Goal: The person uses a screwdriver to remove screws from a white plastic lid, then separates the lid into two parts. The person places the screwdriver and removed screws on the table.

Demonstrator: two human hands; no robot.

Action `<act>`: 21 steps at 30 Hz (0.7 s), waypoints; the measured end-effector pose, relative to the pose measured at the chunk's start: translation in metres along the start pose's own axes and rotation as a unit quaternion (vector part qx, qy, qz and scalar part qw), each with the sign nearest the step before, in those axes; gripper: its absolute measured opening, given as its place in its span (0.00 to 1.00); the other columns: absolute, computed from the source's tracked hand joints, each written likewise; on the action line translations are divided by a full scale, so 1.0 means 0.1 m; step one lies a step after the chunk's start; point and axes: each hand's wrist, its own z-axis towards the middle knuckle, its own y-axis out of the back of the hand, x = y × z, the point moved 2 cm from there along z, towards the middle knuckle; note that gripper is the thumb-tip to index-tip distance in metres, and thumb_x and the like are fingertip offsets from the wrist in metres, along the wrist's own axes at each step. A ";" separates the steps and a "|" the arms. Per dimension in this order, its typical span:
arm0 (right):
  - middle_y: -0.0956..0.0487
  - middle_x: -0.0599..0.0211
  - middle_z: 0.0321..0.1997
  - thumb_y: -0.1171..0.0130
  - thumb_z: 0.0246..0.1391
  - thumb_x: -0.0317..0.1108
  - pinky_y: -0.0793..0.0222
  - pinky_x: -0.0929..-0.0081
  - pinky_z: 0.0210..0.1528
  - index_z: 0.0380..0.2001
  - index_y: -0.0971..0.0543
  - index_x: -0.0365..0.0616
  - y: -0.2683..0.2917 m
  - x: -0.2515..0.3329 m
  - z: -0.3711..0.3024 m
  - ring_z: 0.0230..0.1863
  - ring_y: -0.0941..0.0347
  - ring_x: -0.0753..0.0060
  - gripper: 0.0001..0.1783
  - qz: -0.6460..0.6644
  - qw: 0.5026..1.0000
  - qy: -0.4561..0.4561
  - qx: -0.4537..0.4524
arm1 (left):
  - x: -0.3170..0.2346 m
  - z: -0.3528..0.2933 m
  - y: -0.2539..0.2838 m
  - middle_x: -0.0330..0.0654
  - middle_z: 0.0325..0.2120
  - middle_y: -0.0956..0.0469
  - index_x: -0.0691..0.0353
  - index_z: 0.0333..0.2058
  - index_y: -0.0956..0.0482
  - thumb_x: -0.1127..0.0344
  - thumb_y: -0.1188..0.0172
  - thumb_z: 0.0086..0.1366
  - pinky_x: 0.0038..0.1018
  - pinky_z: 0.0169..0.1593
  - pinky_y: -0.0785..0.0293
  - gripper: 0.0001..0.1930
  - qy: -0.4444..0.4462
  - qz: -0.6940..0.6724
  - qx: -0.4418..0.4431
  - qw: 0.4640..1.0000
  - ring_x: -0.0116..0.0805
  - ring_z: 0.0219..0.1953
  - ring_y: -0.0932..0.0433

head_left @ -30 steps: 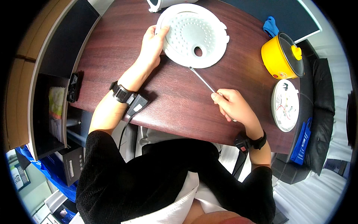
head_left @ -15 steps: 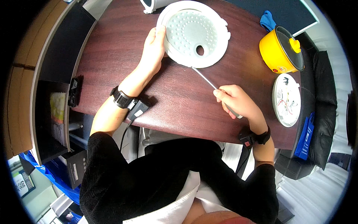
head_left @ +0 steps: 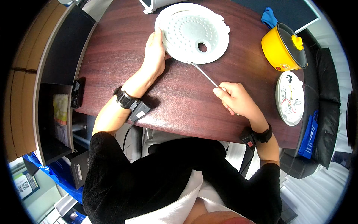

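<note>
A round white rice cooker lid [head_left: 182,33] with a dimpled grey inner plate and one round hole is at the far middle of the table. My left hand [head_left: 154,52] grips its left rim, thumb along the edge and the other fingers partly hidden beneath. My right hand [head_left: 235,98] is closed around the handle of a screwdriver [head_left: 205,74]. Its thin metal shaft points up and left, and its tip meets the lid's near rim. Whether the tip is wedged in a gap there is too small to tell.
Right of my right hand lies a white round base [head_left: 289,99] with coloured wires. Behind it stands a yellow pot [head_left: 278,48] with a dark lid, near a blue cloth [head_left: 268,18]. A white cylindrical part [head_left: 158,3] sits at the far edge. Shelving [head_left: 56,86] borders the left.
The lid has tilted slightly in my left hand, its near rim shifting a little away from me. The screwdriver tip has stayed at that rim, and the view has shifted slightly.
</note>
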 end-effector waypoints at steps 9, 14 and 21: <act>0.34 0.66 0.11 0.45 0.59 0.41 0.43 0.76 0.17 0.19 0.30 0.39 0.01 0.01 -0.01 0.12 0.37 0.79 0.19 -0.078 0.995 0.029 -0.048 | 0.00 -0.05 -0.06 0.51 0.52 0.30 0.68 0.59 0.42 0.50 0.64 0.73 0.37 0.51 0.24 0.27 0.009 -0.012 0.006 1.000 0.39 0.51 0.25; 0.34 0.74 0.10 0.47 0.61 0.39 0.45 0.80 0.13 0.19 0.32 0.41 0.01 -0.01 0.02 0.09 0.40 0.85 0.19 -0.065 0.996 0.060 -0.009 | 0.03 -0.05 -0.06 0.50 0.52 0.30 0.68 0.58 0.40 0.51 0.60 0.72 0.35 0.51 0.27 0.27 0.007 -0.009 -0.004 1.000 0.37 0.50 0.26; 0.36 0.61 0.12 0.44 0.59 0.42 0.44 0.74 0.19 0.18 0.28 0.36 0.00 0.02 0.01 0.14 0.41 0.76 0.22 -0.059 0.998 0.037 -0.003 | 0.07 -0.04 -0.06 0.50 0.52 0.31 0.68 0.58 0.39 0.50 0.59 0.71 0.36 0.53 0.31 0.27 -0.005 -0.008 -0.013 1.000 0.37 0.53 0.31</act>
